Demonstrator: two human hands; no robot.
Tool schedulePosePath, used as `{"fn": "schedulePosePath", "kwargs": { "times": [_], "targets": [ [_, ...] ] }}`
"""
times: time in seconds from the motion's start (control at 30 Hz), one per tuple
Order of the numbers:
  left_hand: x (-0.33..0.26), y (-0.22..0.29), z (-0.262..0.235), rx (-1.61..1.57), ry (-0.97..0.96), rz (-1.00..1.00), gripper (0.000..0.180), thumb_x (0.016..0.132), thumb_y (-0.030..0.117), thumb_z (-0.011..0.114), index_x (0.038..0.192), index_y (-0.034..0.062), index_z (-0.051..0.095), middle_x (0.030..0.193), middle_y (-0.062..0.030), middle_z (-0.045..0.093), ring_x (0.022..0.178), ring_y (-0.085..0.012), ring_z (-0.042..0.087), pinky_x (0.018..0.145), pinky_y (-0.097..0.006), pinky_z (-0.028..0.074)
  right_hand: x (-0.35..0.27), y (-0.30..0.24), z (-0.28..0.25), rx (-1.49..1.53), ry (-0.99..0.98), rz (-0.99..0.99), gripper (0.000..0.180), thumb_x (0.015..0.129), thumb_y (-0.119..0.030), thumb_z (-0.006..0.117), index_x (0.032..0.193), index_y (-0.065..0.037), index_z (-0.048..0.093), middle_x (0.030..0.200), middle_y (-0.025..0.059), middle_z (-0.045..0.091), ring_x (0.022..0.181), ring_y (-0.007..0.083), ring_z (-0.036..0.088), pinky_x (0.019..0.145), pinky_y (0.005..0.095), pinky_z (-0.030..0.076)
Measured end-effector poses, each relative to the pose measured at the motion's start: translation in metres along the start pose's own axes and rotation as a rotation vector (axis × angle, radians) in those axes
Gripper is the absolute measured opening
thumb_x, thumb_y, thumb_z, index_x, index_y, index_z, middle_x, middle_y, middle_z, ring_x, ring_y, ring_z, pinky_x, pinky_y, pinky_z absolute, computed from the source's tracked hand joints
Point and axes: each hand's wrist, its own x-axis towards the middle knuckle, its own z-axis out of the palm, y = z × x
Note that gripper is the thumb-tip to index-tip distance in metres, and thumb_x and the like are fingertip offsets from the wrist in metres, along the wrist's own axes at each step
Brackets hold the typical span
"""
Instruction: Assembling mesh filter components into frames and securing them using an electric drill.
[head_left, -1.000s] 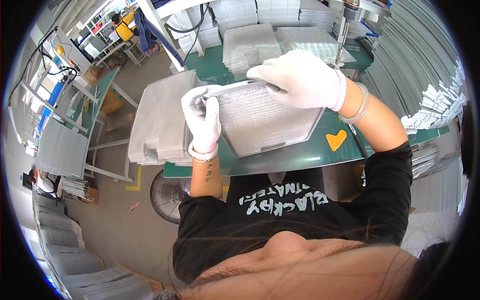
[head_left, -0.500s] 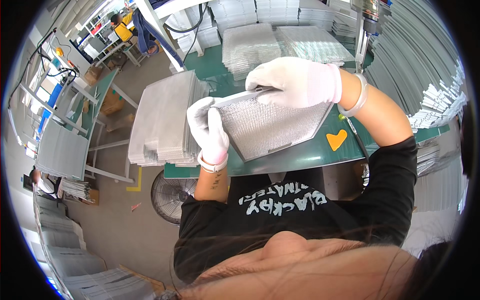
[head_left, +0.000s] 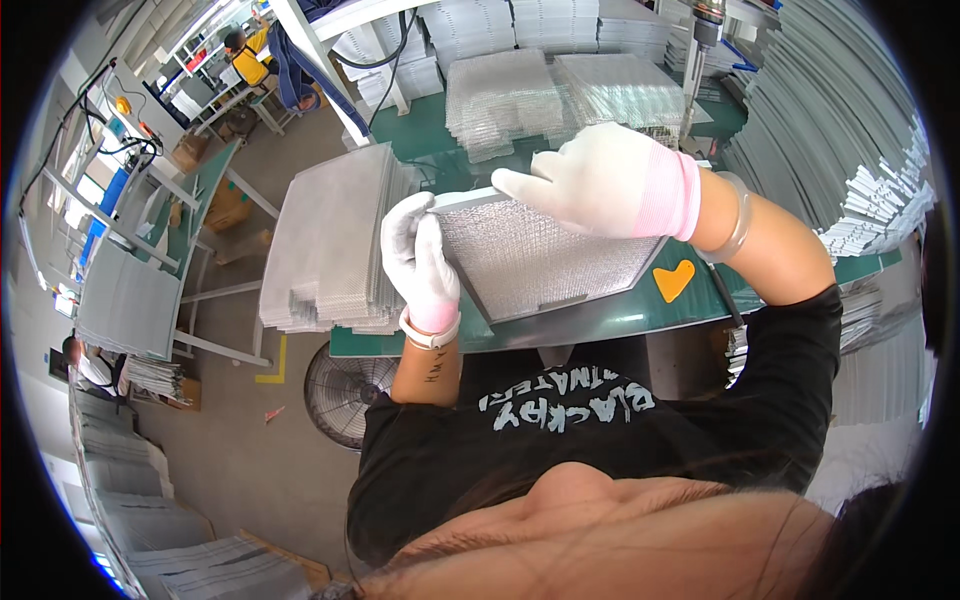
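Just one framed panel (head_left: 560, 262), one yellow heart-shaped piece (head_left: 674, 281)
Left hand (head_left: 420, 258) clamped on the panel's corner; right hand (head_left: 605, 183) at its top edge, grip hidden, cannot tell.

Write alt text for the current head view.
A white-gloved left hand pinches a corner of a framed silver mesh panel at a green table; the gloved right hand is over the panel's far edge. Mesh sheets are stacked left; a yellow flat piece lies right.

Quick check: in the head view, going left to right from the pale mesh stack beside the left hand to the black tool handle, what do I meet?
Pale mesh stack, left hand, framed mesh panel, yellow flat piece, black tool handle.
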Motion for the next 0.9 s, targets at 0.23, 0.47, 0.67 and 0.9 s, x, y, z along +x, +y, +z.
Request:
{"fn": "schedulePosePath", "kwargs": {
  "times": [0.23, 0.47, 0.67, 0.9],
  "targets": [
    [-0.007, -0.007, 0.007, -0.104, -0.159, 0.165, 0.029, 0.096, -0.002, 0.042, 0.125, 0.0028, 0.043, 0.113, -0.0191, 0.061, 0.104, -0.0222, 0.06, 0.096, -0.034, 0.043, 0.009, -0.008, 0.009, -0.235, 0.167, -0.077, 0.018, 0.078, -0.018, 0.06, 0.09, -0.005, 0.058, 0.057, 0.0021, 0.049, 0.044, 0.0173, 0.054, 0.041, 0.0306, 0.042],
    [-0.009, -0.02, -0.003, -0.118, -0.174, 0.218, 0.03, 0.096, -0.005, 0.043, 0.125, 0.003, 0.041, 0.118, -0.0214, 0.059, 0.103, -0.0231, 0.061, 0.093, -0.035, 0.047, 0.026, -0.023, 0.015, -0.179, 0.175, 0.01, 0.017, 0.082, -0.023, 0.06, 0.073, -0.011, 0.051, 0.057, 0.0028, 0.052, 0.045, 0.0176, 0.056, 0.042, 0.0338, 0.042],
    [-0.013, -0.043, -0.009, -0.02, -0.158, 0.228, 0.038, 0.095, -0.005, 0.046, 0.131, 0.0037, 0.041, 0.108, -0.0059, 0.054, 0.075, -0.0049, 0.044, 0.066, -0.019, 0.038, 0.013, -0.014, -0.024, 0.04, 0.277, 0.145, 0.027, 0.086, -0.033, 0.064, 0.078, -0.007, 0.062, 0.074, 0.0105, 0.067, 0.067, 0.0237, 0.069, 0.056, 0.0342, 0.053],
    [0.058, -0.016, 0.002, 0.203, -0.137, 0.256, 0.034, 0.095, -0.005, 0.046, 0.128, 0.0011, 0.047, 0.115, -0.008, 0.055, 0.096, -0.0119, 0.056, 0.085, -0.025, 0.046, -0.167, -0.009, 0.051, 0.256, 0.787, 0.944, 0.026, 0.087, -0.017, 0.065, 0.109, -0.003, 0.066, 0.09, 0.0145, 0.068, 0.078, 0.0263, 0.067, 0.07, 0.0337, 0.054]
  ]
}}
